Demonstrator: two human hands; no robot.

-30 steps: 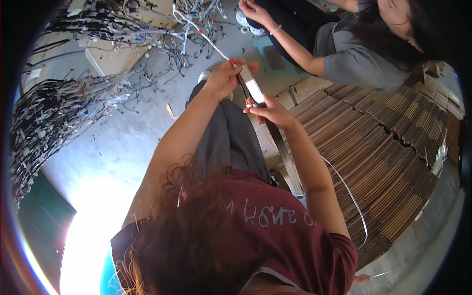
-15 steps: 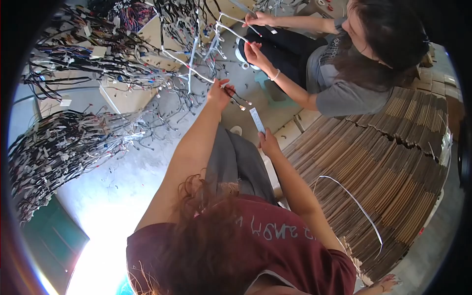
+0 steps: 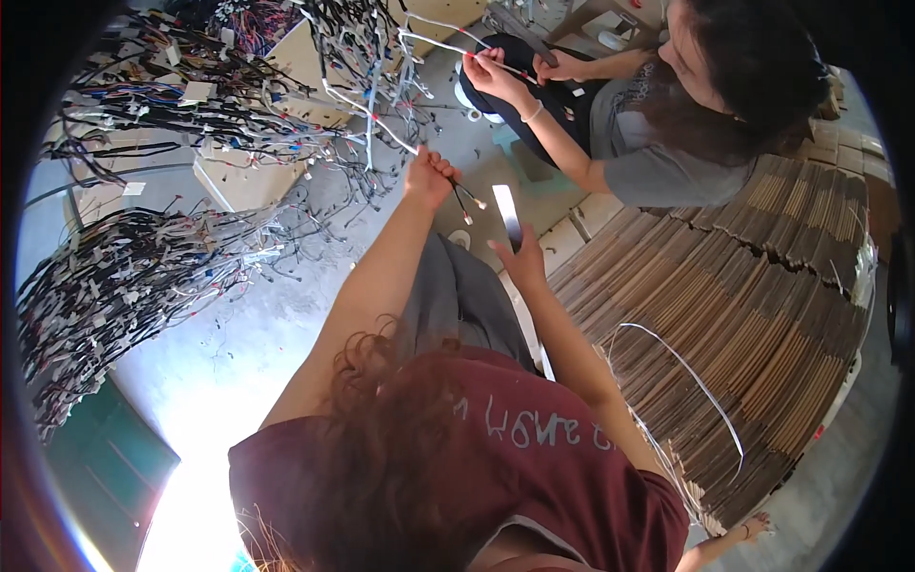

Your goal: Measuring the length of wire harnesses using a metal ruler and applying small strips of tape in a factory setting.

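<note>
My left hand (image 3: 431, 179) is closed around a wire harness (image 3: 393, 133), a cable wrapped in white with a red mark. Its short dark wires with small connectors (image 3: 469, 198) stick out below the fist. In my right hand (image 3: 523, 259) is a flat, narrow ruler (image 3: 506, 208), held by its lower end and pointing up, with glare on its upper part. The ruler's tip is apart from the connectors. The harness runs up and left into a hanging bunch of cables (image 3: 353, 48).
Thick bundles of dark wires (image 3: 105, 286) lie at the left. A co-worker (image 3: 658, 143) sits at upper right, both hands at another white-wrapped cable (image 3: 438, 43). Stacked flat cardboard (image 3: 705, 324) fills the right side, with a loose white strap (image 3: 691, 372) on it.
My right hand has turned the ruler, so glare replaces its visible markings. My left fingers have curled tighter around the harness. The co-worker's hands have shifted along their cable.
</note>
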